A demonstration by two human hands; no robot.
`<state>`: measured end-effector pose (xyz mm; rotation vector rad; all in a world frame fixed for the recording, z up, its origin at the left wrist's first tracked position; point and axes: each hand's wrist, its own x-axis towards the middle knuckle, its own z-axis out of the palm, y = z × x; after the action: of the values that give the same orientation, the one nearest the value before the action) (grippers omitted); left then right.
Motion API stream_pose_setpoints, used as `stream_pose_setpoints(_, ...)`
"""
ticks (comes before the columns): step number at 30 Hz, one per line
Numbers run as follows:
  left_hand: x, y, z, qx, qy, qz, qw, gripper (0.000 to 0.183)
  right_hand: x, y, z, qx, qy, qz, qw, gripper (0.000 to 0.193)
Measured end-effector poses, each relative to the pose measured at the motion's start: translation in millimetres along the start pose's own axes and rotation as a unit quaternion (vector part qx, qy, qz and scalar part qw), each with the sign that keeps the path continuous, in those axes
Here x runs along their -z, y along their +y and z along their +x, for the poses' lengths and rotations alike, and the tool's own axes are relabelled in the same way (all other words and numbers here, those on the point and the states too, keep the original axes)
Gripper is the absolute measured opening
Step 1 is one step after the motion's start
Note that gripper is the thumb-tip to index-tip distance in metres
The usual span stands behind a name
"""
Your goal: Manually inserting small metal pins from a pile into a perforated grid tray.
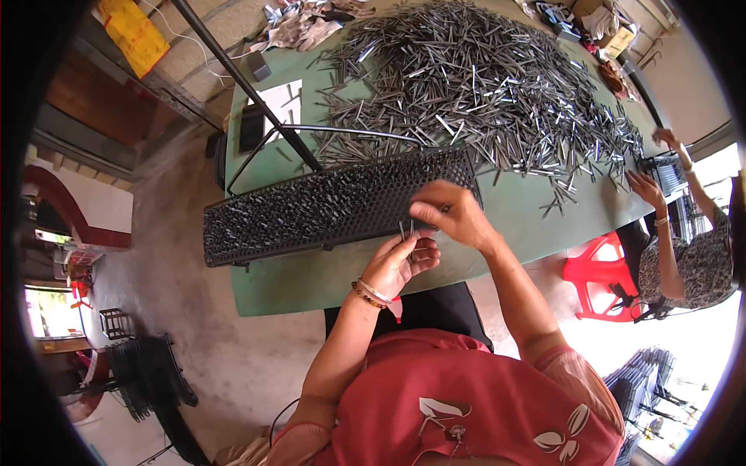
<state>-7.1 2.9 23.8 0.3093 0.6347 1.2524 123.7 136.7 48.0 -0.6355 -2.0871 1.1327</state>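
1. Because the green table [497,233] has to feed more than one worker, the big heap of thin metal pins [482,85] lies spread over its far half, where you can reach it and where the person at the far right edge [691,256] can too; that person's hands sit by a second dark rack at the table's right end.

2. Since each pin goes in from above, the long black perforated rack [326,206] lies flat along the near edge of the table, right in front of you, its holes facing up. Most of it looks filled already, judging by the crowded dark tips from its left end across to the right.

3. As your right hand [454,216] does the placing, it hovers over the right end of the rack, fingers pinched narrow on what appears to be a single pin; the pin itself is too small to make out for certain.

4. So that the supply stays close, your left hand [396,264] waits just below the rack's near edge, curled shut around a small bundle of pins [406,230] whose tips stand up between the fingers, touching distance from the right hand.

5. A dark slanted pole [249,89] crosses the table's left part, clear of both hands.
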Motion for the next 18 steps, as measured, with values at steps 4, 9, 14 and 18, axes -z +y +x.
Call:
stream_pose_setpoints(4,3,1,-10,-0.022,-0.017,0.046,0.999,0.028,-15,-13,-11,-0.07,-0.13,0.141,0.979,0.02)
stream_pose_setpoints(9,11,3,-22,0.004,0.024,0.162,0.986,0.028,-24,-13,-15,-0.224,-0.168,0.226,0.933,0.021)
stream_pose_setpoints(14,28,1,-25,-0.022,0.088,0.139,0.986,0.033,-29,-6,8,-0.142,-0.012,0.159,0.977,0.022)
stream_pose_setpoints(18,51,-14,-25,-0.051,0.143,0.17,0.974,0.03,-30,-3,32,-0.101,0.045,0.084,0.99,0.02)
